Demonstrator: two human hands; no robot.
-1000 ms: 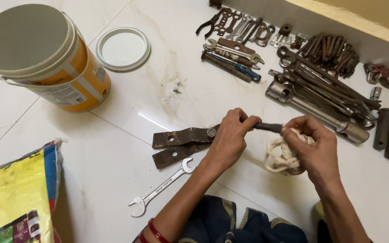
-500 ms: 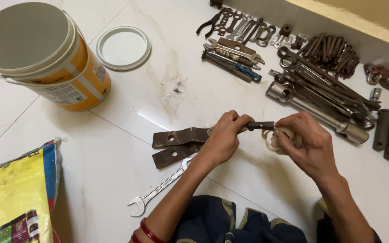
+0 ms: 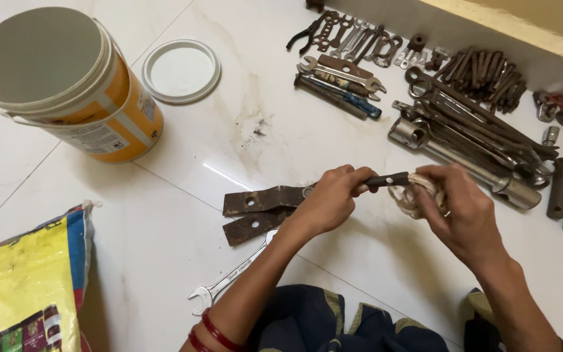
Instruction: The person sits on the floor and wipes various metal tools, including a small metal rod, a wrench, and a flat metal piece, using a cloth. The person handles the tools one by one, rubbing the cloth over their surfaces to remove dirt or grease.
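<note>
Left hand clenched around the pivot end of the rusty two-bladed tool, its blades lying flat on the floor tiles just above the open-end spanner; right hand grips a wad of whitish rag wrapped onto the dark handle. To clean it well I'd judge: pin the blades down with the left, squeeze the rag fully round the handle, twist along its length. Bucket, lid and laid-out tools sit well apart.
</note>
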